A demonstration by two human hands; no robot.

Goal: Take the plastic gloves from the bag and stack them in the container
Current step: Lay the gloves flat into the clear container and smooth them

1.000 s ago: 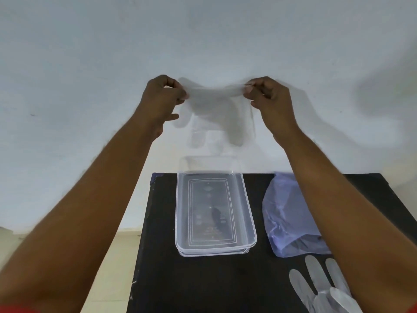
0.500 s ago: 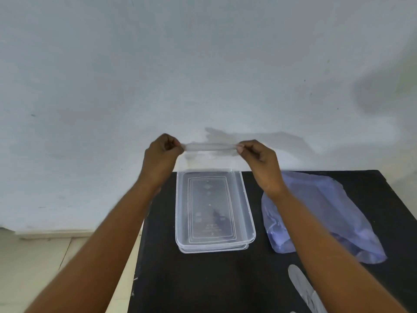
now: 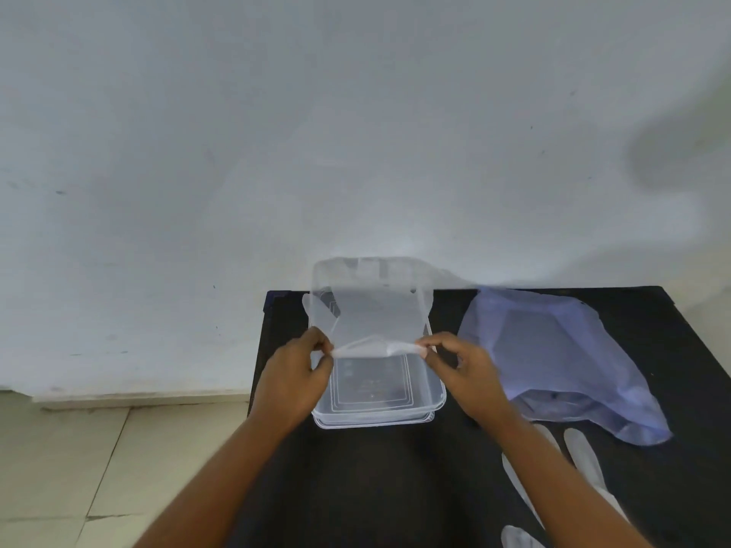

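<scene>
A clear plastic glove [image 3: 368,306] is stretched between both hands over the clear rectangular container [image 3: 435,393]. Its fingers drape past the container's far end while its cuff is pinched near the container's middle. My left hand [image 3: 300,373] grips the cuff's left corner and my right hand [image 3: 463,369] grips the right corner. The bluish plastic bag [image 3: 561,361] lies crumpled on the table to the right of the container. More clear gloves [image 3: 581,464] lie flat on the table near the front right, partly hidden by my right forearm.
The container rests on a small black table [image 3: 356,488] pushed against a pale wall [image 3: 356,132]. Tiled floor [image 3: 79,468] shows to the left, below the table's left edge.
Both hands have come down from in front of the wall to just above the container, bringing the glove with them. The glove now lies spread over the container's far half.
</scene>
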